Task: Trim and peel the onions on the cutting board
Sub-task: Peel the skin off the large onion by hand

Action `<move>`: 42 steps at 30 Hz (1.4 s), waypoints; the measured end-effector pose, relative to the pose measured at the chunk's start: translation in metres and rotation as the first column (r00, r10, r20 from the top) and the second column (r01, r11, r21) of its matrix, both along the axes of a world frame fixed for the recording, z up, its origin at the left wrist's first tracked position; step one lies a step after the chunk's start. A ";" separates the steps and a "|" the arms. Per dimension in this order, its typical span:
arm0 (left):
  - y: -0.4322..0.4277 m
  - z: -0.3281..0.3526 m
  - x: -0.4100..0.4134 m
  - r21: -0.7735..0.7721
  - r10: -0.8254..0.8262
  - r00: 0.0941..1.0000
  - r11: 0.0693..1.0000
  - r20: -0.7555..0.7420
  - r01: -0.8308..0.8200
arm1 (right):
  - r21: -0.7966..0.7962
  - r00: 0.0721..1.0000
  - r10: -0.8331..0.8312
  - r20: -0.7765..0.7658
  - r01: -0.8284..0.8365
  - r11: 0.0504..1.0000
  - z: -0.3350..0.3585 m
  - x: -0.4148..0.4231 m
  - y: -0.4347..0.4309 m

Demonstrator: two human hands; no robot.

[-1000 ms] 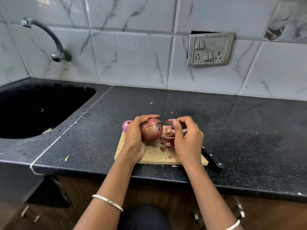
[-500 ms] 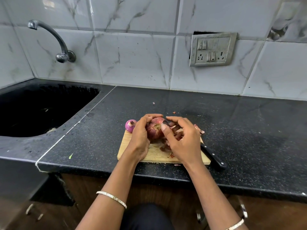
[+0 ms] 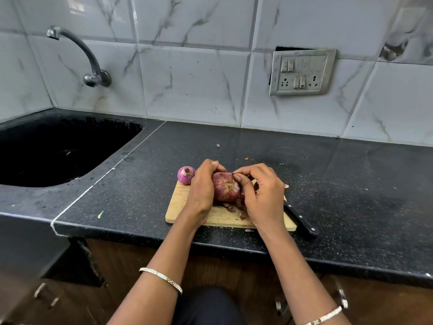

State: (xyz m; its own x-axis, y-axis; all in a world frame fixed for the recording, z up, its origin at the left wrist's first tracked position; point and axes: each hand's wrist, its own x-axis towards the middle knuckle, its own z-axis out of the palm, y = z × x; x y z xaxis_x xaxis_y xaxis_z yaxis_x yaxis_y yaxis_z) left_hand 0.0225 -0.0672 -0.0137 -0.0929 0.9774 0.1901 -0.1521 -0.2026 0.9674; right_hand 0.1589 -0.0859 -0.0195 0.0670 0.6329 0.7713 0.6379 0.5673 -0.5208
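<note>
Since a second ago your right hand [image 3: 262,195] has come back to the big onion [image 3: 226,190], pinching its dry skin near the top. Your left hand [image 3: 203,186] grips it over the cutting board [image 3: 178,207]. Most skin looks left. The small onion [image 3: 185,175] looks peeled. The sink [image 3: 70,146] is too dark to tell.

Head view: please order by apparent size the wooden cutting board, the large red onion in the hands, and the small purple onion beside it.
1. Wooden cutting board, clearly largest.
2. Large red onion, partly covered by the hands.
3. Small purple onion, smallest.
</note>
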 end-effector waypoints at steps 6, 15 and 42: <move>-0.002 0.002 0.000 -0.043 -0.083 0.995 0.995 0.047 0.085 | -0.016 0.999 -0.015 -0.049 0.014 1.000 0.000 0.001 -0.001; -0.003 0.001 0.000 -0.001 -0.080 0.993 0.997 0.089 0.080 | -0.007 0.994 0.104 -0.039 -0.104 0.995 0.006 0.001 -0.011; -0.003 0.002 0.001 0.047 -0.046 0.998 0.998 0.037 0.045 | 0.209 0.975 -0.109 0.191 0.068 0.976 0.002 -0.018 -0.011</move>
